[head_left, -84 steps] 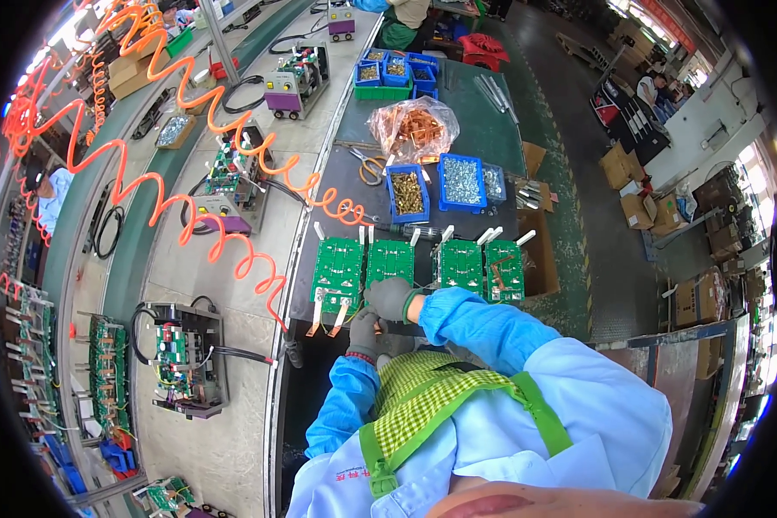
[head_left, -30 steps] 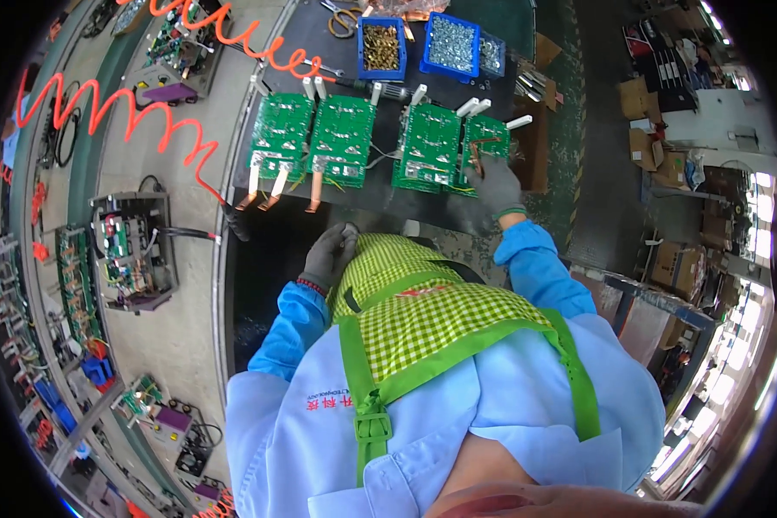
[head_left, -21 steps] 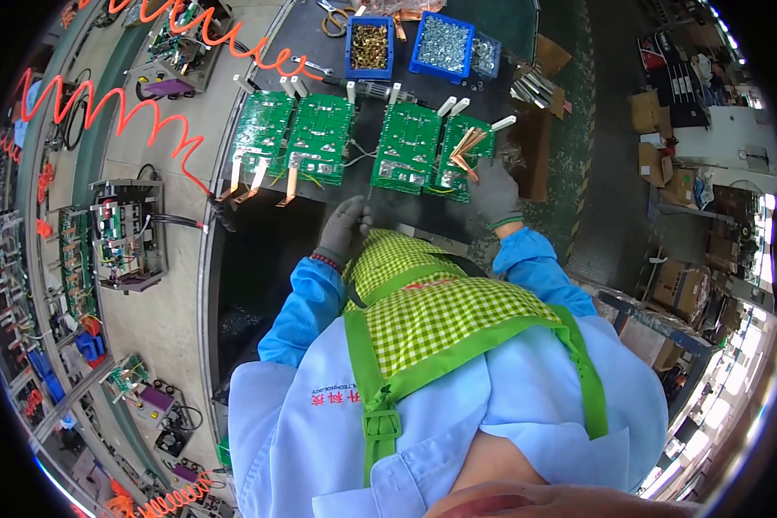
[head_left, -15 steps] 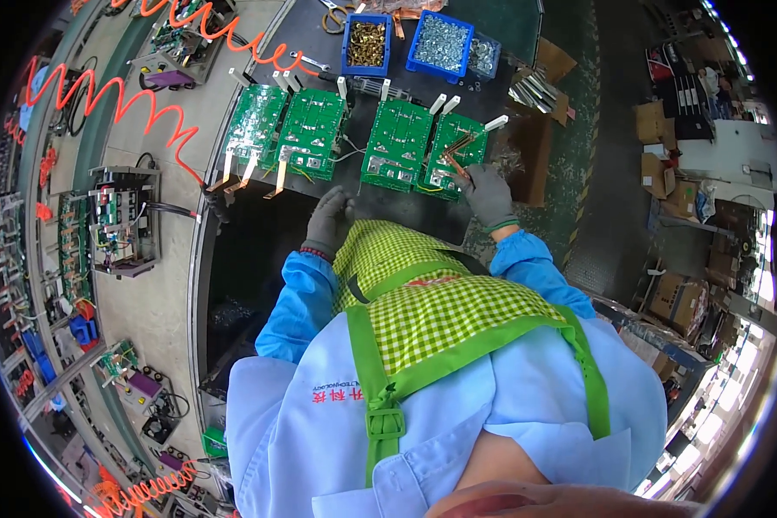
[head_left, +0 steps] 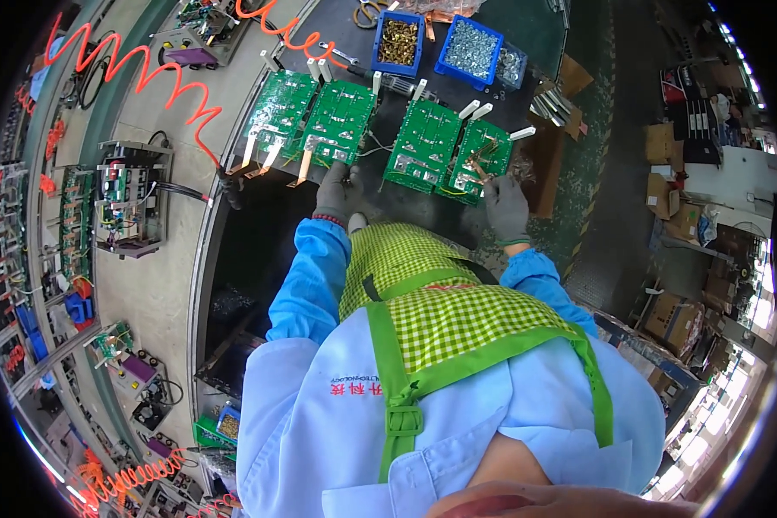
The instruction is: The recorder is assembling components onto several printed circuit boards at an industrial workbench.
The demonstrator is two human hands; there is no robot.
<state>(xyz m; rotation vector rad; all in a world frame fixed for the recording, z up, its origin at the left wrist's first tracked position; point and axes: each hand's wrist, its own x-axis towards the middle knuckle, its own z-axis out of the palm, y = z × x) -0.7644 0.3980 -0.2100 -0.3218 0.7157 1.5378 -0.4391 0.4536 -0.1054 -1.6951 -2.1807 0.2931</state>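
My right hand (head_left: 507, 207), in a grey glove, pinches the near end of a bent copper strip (head_left: 482, 167). The strip lies over the rightmost green circuit board (head_left: 473, 180). My left hand (head_left: 334, 192), also gloved in grey, has its fingers curled at the near edge of the second circuit board (head_left: 340, 121) from the left; whatever they may hold is hidden. Beside those fingers a flat copper strip (head_left: 304, 166) sticks out from that board. Another green board (head_left: 272, 108) stands at the left, and one (head_left: 425, 138) between my hands. White posts rise at their far edges.
Behind the boards are a blue bin of brass-coloured fasteners (head_left: 398, 43) and a blue bin of silver ones (head_left: 470, 52). A wrench (head_left: 340, 53) and scissors (head_left: 369, 13) lie nearby. An orange coiled hose (head_left: 138, 76) hangs at left. Cardboard (head_left: 546, 177) lies at right.
My left hand has moved forward to the second board's near edge. My right hand still grips the copper strip, whose angle over the board has changed. The whole view has shifted slightly.
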